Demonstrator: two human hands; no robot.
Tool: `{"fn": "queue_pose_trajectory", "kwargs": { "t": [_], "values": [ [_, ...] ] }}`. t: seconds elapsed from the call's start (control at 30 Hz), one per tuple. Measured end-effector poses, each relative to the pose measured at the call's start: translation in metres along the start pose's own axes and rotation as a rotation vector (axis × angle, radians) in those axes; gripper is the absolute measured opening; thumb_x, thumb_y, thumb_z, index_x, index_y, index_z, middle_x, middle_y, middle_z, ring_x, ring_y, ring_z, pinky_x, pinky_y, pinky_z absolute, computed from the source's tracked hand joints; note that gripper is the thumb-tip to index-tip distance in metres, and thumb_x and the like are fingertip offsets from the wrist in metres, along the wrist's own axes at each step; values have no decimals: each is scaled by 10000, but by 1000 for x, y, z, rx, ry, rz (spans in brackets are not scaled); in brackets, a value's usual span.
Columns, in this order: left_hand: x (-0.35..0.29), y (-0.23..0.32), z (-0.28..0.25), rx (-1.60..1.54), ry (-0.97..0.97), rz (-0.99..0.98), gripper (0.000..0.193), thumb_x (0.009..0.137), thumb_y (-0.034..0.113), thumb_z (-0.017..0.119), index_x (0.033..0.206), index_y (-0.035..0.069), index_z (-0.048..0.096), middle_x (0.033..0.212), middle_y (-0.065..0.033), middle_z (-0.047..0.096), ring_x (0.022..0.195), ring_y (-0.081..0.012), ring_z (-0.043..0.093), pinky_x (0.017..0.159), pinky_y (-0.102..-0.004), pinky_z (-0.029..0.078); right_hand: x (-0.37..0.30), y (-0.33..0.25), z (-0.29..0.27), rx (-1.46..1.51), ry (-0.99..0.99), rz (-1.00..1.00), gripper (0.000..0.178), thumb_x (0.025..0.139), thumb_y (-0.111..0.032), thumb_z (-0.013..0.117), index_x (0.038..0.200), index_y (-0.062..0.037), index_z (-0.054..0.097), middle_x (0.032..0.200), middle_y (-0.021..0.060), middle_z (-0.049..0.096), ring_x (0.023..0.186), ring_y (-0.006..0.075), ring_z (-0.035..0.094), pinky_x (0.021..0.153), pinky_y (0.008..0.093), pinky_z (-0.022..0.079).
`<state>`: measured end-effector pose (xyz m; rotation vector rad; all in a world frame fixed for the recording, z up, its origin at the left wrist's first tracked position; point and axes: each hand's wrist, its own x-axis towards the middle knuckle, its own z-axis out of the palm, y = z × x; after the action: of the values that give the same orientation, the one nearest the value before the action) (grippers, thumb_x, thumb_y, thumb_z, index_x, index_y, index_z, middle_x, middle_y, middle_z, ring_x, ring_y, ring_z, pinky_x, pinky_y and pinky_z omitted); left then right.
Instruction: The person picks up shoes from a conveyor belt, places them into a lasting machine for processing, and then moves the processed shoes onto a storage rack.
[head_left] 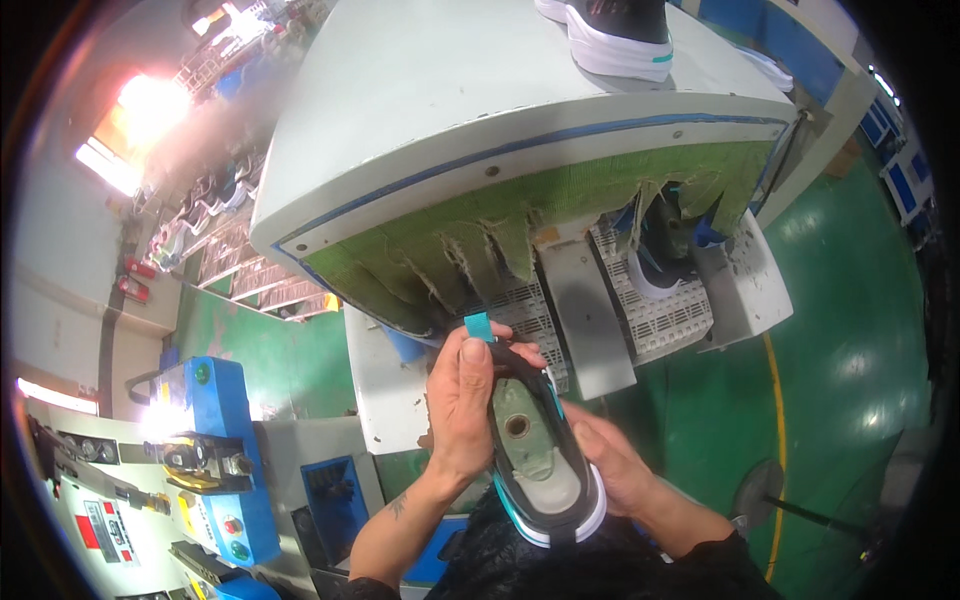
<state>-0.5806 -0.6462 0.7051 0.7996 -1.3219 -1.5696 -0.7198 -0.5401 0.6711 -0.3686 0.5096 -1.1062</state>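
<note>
Close in front of me I hold a black shoe (583,503) with a white sole and teal trim. Its opening faces up, and a green shoe last (525,430) with a round hole sits inside. At the shoe's far end my left hand (463,400) is closed, its thumb pressed just below a small teal tab (479,326). My right hand (612,462) grips the shoe's right side near the heel; its fingers are partly hidden beneath. The toe is hidden from view.
Ahead stands a large pale machine (500,90) with a torn green curtain (420,250) over slotted conveyor belts (655,318). Another shoe (660,275) sits on the right belt, and one shoe (620,45) stands on top. A blue machine (215,450) and shoe racks (235,260) are at left.
</note>
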Motion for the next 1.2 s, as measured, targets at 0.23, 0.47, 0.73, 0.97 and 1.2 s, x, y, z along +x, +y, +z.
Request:
{"fn": "queue_pose_trajectory", "kwargs": {
  "t": [0.23, 0.47, 0.73, 0.97, 1.2],
  "values": [
    [31, -42, 15, 250, -220, 119, 466, 948, 351, 528, 1241, -3, 453, 1048, -131, 610, 1053, -238, 566, 962, -371, 411, -1, -15, -24, -1270, 101, -823, 1129, 642, -531, 817, 1429, 12, 216, 1446, 347, 223, 1334, 463, 305, 1082, 504, 276],
    [-42, -25, -11, 582, 95, 380, 485, 840, 120, 649, 1275, -3, 474, 1281, -181, 516, 1196, -344, 485, 1027, -418, 371, 98, 35, -46, -1703, 529, -690, 817, 759, -314, 762, 1384, 4, 342, 1387, 277, 388, 1298, 394, 392, 1062, 469, 322],
    [-295, -60, -31, 356, 848, 217, 270, 932, 165, 565, 1158, 18, 549, 1052, -123, 659, 963, -286, 632, 854, -360, 496, 79, 88, 113, -927, -109, -1753, 432, 896, -250, 622, 1211, 30, 526, 958, 94, 618, 815, 192, 575, 728, 299, 478],
    [-567, -135, 34, 689, 2095, -53, 309, 887, 253, 590, 1114, 43, 583, 1048, -172, 645, 989, -330, 613, 865, -412, 486, -65, 308, 180, -1464, -1451, 210, 431, 863, -153, 651, 1220, 43, 510, 1154, 161, 601, 1040, 238, 580, 908, 340, 466],
    [-758, -308, 196, 768, 2968, -1029, 318, 798, 67, 596, 1100, -18, 547, 1089, -194, 584, 1034, -367, 554, 910, -451, 430, -236, 545, 267, -1184, -2669, -57, 578, 748, -173, 761, 1250, -14, 522, 1212, 204, 579, 1092, 345, 589, 901, 402, 503]
  ]
}}
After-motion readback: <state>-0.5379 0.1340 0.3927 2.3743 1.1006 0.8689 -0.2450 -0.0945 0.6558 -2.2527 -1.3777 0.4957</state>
